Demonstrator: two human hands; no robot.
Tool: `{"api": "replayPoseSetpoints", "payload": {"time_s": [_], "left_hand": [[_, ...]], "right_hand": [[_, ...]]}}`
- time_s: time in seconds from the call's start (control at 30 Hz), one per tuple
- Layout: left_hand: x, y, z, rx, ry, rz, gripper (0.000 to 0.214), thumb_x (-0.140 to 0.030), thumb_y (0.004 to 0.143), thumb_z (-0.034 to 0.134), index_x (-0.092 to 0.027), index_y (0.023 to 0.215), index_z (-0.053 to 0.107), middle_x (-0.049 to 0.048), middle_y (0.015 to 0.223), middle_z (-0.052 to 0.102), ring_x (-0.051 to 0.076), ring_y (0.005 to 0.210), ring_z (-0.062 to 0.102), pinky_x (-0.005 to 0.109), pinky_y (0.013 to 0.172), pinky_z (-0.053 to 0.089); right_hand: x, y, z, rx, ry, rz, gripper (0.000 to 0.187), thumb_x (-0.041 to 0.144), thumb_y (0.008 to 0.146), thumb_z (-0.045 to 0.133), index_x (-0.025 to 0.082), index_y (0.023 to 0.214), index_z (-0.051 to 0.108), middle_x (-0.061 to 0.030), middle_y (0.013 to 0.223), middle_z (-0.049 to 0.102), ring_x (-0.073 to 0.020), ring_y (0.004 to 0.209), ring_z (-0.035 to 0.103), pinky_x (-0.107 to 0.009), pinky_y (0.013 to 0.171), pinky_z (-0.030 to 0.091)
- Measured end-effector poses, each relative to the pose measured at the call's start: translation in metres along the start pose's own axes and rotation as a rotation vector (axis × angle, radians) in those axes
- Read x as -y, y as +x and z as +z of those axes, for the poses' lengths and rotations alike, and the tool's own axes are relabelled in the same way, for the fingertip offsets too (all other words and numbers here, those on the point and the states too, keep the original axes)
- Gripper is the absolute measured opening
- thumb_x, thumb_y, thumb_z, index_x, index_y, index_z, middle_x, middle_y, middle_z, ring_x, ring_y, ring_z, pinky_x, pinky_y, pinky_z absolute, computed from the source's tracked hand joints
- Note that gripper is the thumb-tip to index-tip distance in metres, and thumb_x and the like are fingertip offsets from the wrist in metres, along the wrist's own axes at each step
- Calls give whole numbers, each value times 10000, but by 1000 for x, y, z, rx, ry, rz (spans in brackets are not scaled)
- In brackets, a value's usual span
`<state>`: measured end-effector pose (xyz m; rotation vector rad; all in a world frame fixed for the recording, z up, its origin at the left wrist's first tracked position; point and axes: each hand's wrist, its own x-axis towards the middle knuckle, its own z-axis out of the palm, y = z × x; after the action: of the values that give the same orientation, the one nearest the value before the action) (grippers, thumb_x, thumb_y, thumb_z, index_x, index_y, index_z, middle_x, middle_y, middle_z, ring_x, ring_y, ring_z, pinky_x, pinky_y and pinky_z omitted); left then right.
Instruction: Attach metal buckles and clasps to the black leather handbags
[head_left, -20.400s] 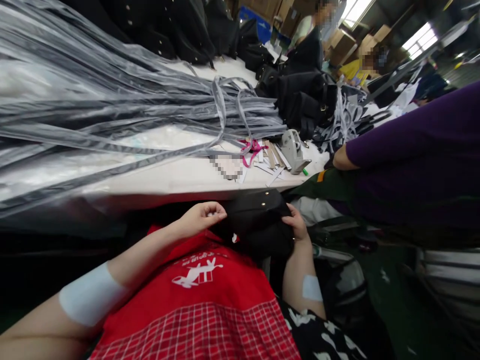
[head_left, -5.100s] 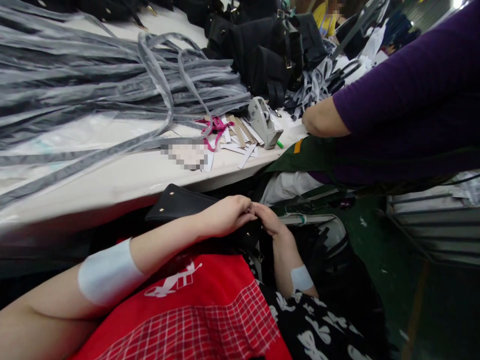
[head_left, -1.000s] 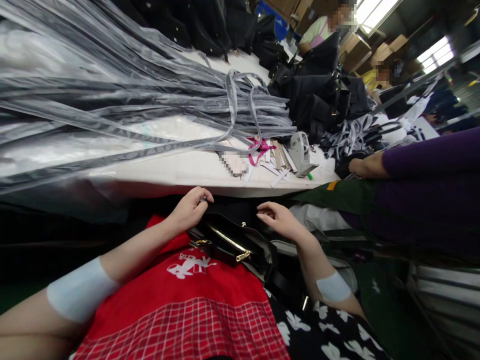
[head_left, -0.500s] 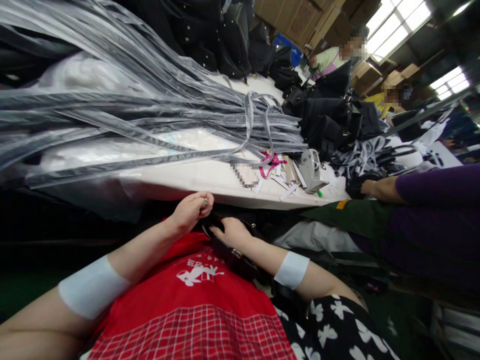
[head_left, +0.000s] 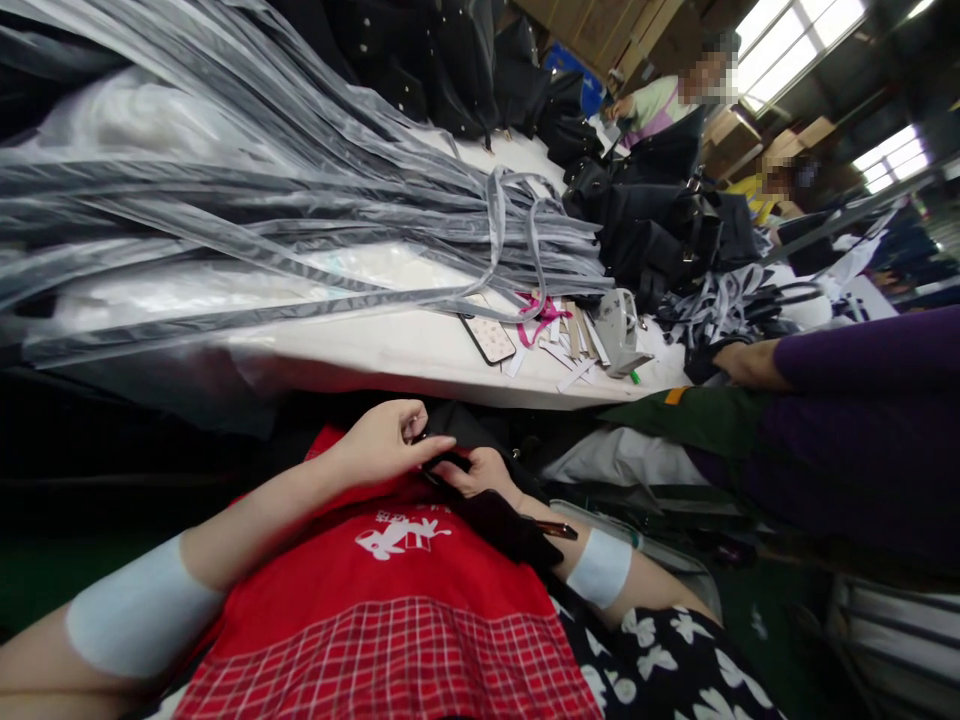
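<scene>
A black bag (head_left: 499,522) with metal fittings lies in my lap against the red apron. My right hand (head_left: 484,478) grips its dark edge, the thumb on top and the other fingers hidden under the material. From the other side my left hand (head_left: 401,432) pinches the same edge, its thumb stretched along it and its fingers curled. The two hands almost meet. A part of the bag with a shiny metal fitting (head_left: 556,529) rests over my right forearm.
Plastic-wrapped straps (head_left: 360,215) cover much of the white table (head_left: 345,350). A phone (head_left: 491,338), a pink ribbon (head_left: 534,322), paper strips (head_left: 576,372) and a grey tape dispenser (head_left: 621,335) lie near its edge. Black bags (head_left: 645,235) stand behind. A co-worker's purple sleeve (head_left: 862,350) reaches in from the right.
My left hand has come down from above the bag onto its edge. The bag has turned, and its flap with the metal fitting now lies across my right forearm.
</scene>
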<state>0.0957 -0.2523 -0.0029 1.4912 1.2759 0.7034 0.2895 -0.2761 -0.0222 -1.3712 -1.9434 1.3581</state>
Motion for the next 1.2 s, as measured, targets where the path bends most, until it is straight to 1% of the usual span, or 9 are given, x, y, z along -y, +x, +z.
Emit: {"api": "replayPoseSetpoints", "payload": {"time_s": [0.13, 0.27, 0.37, 0.57, 0.63, 0.83, 1.0, 1.1, 1.2], "left_hand": [[-3, -1, 7, -22, 322, 5, 426, -487, 658, 657, -216, 571, 341, -50, 509, 399, 116, 500, 338, 272, 504, 209], [1, 0, 10, -75, 418, 51, 328, -369, 646, 636, -215, 546, 365, -34, 518, 420, 125, 503, 343, 289, 514, 191], [8, 3, 13, -82, 344, 12, 351, -343, 623, 647, -214, 522, 336, -48, 486, 361, 111, 485, 296, 289, 504, 164], [30, 18, 18, -45, -68, -92, 462, -371, 595, 680, -220, 551, 246, -82, 515, 247, 77, 500, 219, 241, 488, 171], [35, 23, 19, -77, -69, -95, 459, -382, 599, 673, -222, 551, 245, -80, 521, 248, 78, 507, 216, 240, 490, 173], [36, 30, 17, -104, 14, -63, 416, -352, 614, 641, -217, 525, 259, -79, 490, 242, 81, 498, 224, 249, 488, 160], [34, 41, 19, -92, 32, -52, 373, -342, 619, 616, -215, 510, 284, -80, 453, 252, 83, 483, 228, 255, 486, 152], [33, 50, 24, -64, 5, -35, 356, -349, 629, 599, -216, 499, 295, -76, 444, 258, 87, 480, 230, 255, 479, 161], [30, 57, 28, -38, -17, -22, 352, -343, 631, 592, -216, 482, 299, -74, 434, 262, 89, 475, 234, 255, 473, 173]], "right_hand": [[0, -7, 0, -88, -206, -5, 196, 305, 819, 636, 196, 911, 770, -25, 818, 759, -157, 716, 678, -220, 679, 482], [-1, -9, 4, -92, -332, -39, 210, 303, 819, 651, 236, 990, 752, -26, 888, 758, -153, 802, 678, -222, 762, 483], [-2, -10, 5, -90, -331, -22, 218, 326, 832, 648, 240, 1010, 738, -27, 935, 751, -157, 854, 673, -235, 803, 486], [-4, -5, 3, -82, -286, -52, 201, 349, 788, 707, 209, 933, 714, -27, 869, 707, -142, 799, 629, -231, 767, 477], [-5, 0, 3, -73, -308, -42, 139, 345, 812, 676, 209, 841, 689, -11, 820, 668, -131, 780, 601, -221, 742, 460], [-7, 11, -2, -96, -428, 0, 213, 308, 886, 532, 188, 711, 552, 6, 718, 559, -122, 686, 508, -227, 666, 394], [-8, 29, -14, 76, -657, 140, 178, 255, 873, 513, 175, 720, 553, -12, 714, 565, -131, 670, 489, -240, 621, 348], [-6, 41, -23, 171, -681, 146, 225, 254, 877, 498, 169, 686, 580, -19, 670, 582, -132, 623, 491, -245, 590, 343], [-3, 48, -30, 250, -704, 126, 225, 229, 874, 489, 156, 714, 631, -50, 740, 646, -142, 664, 546, -246, 616, 375]]}}
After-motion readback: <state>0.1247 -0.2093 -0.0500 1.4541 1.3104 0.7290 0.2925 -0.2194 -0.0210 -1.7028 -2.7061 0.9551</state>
